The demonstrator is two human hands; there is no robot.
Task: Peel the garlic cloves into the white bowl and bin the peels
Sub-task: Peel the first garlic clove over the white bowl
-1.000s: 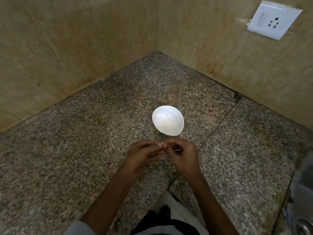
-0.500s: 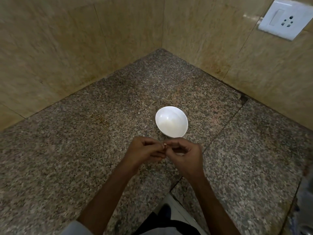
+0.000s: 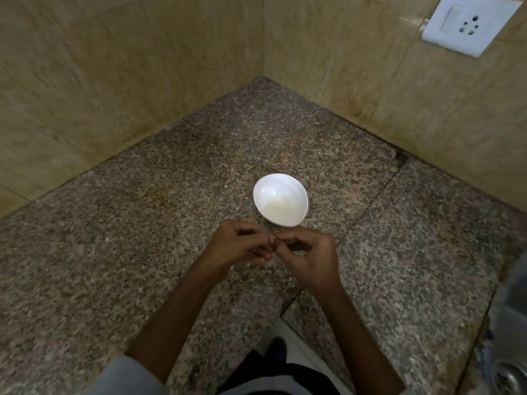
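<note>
the left hand [image 3: 242,248] and the right hand [image 3: 312,259] are held together over the speckled counter [image 3: 128,252], just in front of the white bowl [image 3: 265,192]. the fingers of both are curled, and a small pale bit [image 3: 273,240] is pinched between their tips. most of it is hidden.

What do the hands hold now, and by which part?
Left hand and right hand pinch a tiny thing between their fingertips; it is mostly hidden, so the part cannot be told.

Pale grey sleeve [image 3: 122,377], dark garment [image 3: 256,374] below
</note>
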